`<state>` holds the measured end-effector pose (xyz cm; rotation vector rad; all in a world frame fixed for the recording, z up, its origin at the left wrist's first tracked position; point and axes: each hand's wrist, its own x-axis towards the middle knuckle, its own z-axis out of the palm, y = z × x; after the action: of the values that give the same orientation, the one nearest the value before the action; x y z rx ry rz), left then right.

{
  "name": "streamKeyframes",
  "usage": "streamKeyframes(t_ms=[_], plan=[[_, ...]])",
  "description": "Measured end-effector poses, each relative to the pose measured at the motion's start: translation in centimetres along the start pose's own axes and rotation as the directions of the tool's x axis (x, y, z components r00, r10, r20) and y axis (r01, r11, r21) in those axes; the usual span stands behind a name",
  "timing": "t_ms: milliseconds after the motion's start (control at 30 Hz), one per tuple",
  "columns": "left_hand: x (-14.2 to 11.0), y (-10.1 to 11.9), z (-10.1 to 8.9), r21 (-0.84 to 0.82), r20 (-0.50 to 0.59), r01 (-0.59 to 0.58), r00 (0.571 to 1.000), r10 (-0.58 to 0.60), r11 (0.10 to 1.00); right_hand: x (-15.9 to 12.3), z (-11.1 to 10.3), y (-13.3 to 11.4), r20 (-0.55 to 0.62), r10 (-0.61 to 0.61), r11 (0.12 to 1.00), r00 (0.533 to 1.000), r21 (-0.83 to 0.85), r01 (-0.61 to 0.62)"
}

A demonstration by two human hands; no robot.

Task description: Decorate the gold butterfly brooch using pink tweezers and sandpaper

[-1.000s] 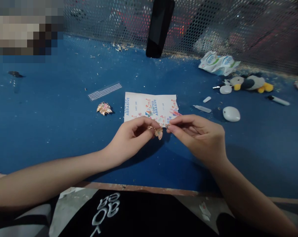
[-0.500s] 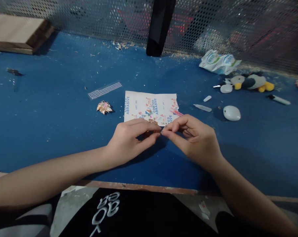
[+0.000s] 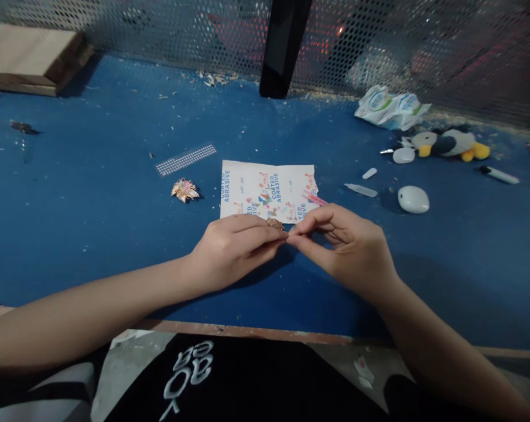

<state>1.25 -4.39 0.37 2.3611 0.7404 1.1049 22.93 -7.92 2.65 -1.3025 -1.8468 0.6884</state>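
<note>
My left hand [image 3: 240,246] is closed around a small gold-coloured ornament [image 3: 274,224], mostly hidden by the fingers. My right hand [image 3: 341,246] meets it fingertip to fingertip, thumb and forefinger pinched together; whatever they hold is too small to make out. A pink stick-like tool [image 3: 314,198] shows just beyond the right fingers. Behind both hands lies a white sheet of abrasive paper [image 3: 247,181], printed side up, with small coloured bits on it. A gold maple-leaf ornament [image 3: 185,190] rests to the left of the paper, below a strip of small shiny beads [image 3: 185,160].
On the right are a white earbud case [image 3: 413,199], a small clear tube [image 3: 361,190], a plush toy [image 3: 451,145], a wipes packet [image 3: 392,108] and a marker [image 3: 499,174]. A wooden block [image 3: 31,55] stands at the back left. A perforated metal screen [image 3: 181,41] borders the table [image 3: 93,223].
The left fingers have closed more over the gold ornament, and the left thumb has slipped from sight. The right hand keeps its pinch in almost the same place.
</note>
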Motion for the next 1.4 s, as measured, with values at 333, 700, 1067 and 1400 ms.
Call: streamKeyframes(t_ms=[333, 700, 1067, 1400], plan=[[0.3, 0.3, -0.1, -0.091, -0.124, 0.013, 0.992, -0.025, 0.996, 0.0, 0.0, 0.5, -0.105, -0.203, 0.979, 0.974, 0.012, 0.205], [0.1, 0.2, 0.1, -0.094, -0.123, -0.038, 0.992, 0.026, 0.995, 0.0, 0.2, 0.5, -0.03, -0.199, 0.979, 0.979, 0.024, 0.2], [0.3, 0.5, 0.0, -0.23, -0.045, 0.071, 0.995, -0.084, 0.971, 0.0, 0.2, 0.4, -0.025, -0.183, 0.982, 0.983, 0.048, 0.184], [1.0, 1.1, -0.1, -0.621, 0.343, 0.561, 0.823, -0.453, 0.548, 0.3, -0.6, 0.2, 0.018, -0.208, 0.978, 0.978, 0.005, 0.208]])
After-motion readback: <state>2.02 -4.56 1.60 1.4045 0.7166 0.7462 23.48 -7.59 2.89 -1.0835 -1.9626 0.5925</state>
